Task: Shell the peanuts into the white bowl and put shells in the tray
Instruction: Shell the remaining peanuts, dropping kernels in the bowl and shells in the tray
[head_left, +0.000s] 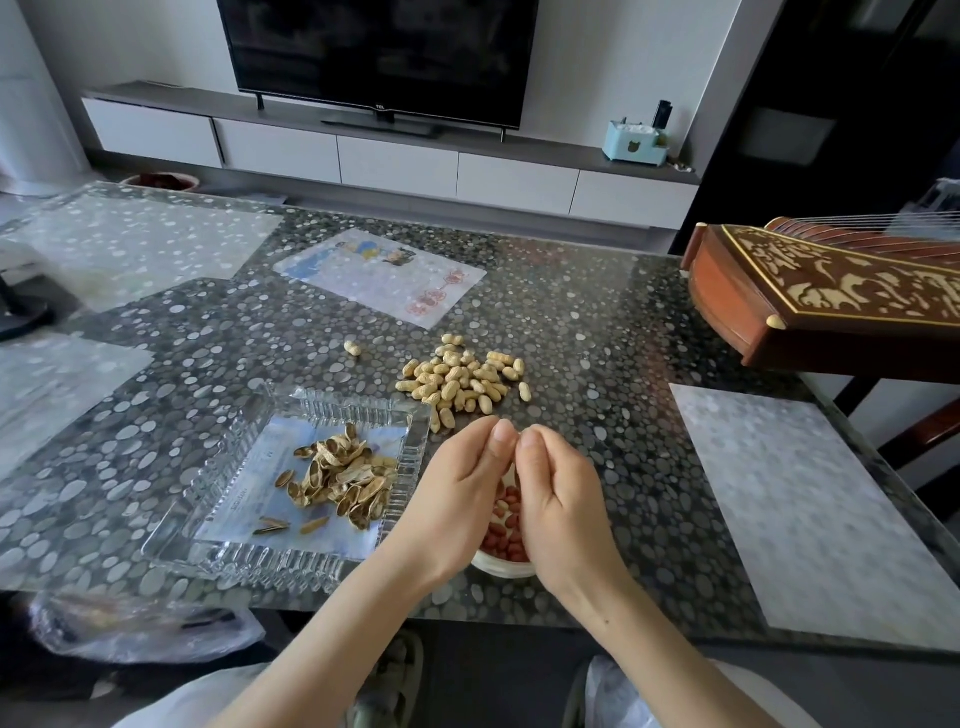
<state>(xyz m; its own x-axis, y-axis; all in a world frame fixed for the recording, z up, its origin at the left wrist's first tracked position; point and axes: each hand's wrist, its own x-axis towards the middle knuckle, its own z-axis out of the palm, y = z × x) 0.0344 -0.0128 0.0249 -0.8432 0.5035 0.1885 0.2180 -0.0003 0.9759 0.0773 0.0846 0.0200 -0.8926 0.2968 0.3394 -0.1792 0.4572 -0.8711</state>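
Cracking, I judge: my left hand (457, 499) and right hand (558, 499), fingers curled, pinch fingertip to fingertip on something hidden, likely a peanut, over the small white bowl (501, 570) of red kernels (506, 526). Next, kernel drops down, shell goes left into the ribbed glass tray (249, 564) just beside. Bowl sits near the front edge of the pebble-patterned desk (597, 338); open room right.

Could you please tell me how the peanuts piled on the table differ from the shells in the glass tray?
The peanuts are whole, closed and plump; the shells are split open and empty. The peanuts are pale tan; the shells show darker brown insides. The peanuts lie straight on the table; the shells lie inside the glass tray. Both form loose heaps.
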